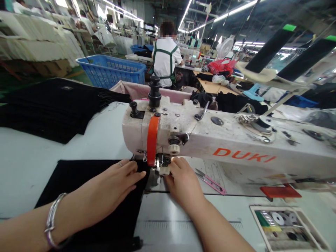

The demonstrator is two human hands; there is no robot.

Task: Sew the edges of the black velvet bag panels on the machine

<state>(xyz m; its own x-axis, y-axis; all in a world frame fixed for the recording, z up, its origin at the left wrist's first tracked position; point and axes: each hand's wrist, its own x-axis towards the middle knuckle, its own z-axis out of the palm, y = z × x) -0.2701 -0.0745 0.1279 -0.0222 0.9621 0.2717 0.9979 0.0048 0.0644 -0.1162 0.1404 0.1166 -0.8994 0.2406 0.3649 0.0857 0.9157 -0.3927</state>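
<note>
A white sewing machine (236, 140) with orange "DUKI" lettering reaches across from the right. Under its head, left of the needle area (164, 164), lies a flat piece of black fabric (70, 178). My left hand (112, 185) rests palm down on this fabric, fingers stretched loosely toward the presser foot. Just right of the foot is my right hand (183, 182), its fingers drawn together close to the machine head. Its fingertips are partly hidden, so what they hold cannot be made out. Pink thread snips (214, 183) lie beside my right hand.
A stack of black fabric (47, 105) sits on the table at left. Behind are a blue basket (112, 71) and a person in a white shirt (165, 57). Thread cones (270, 50) stand upper right; a tray of bobbins (286, 227) is set lower right.
</note>
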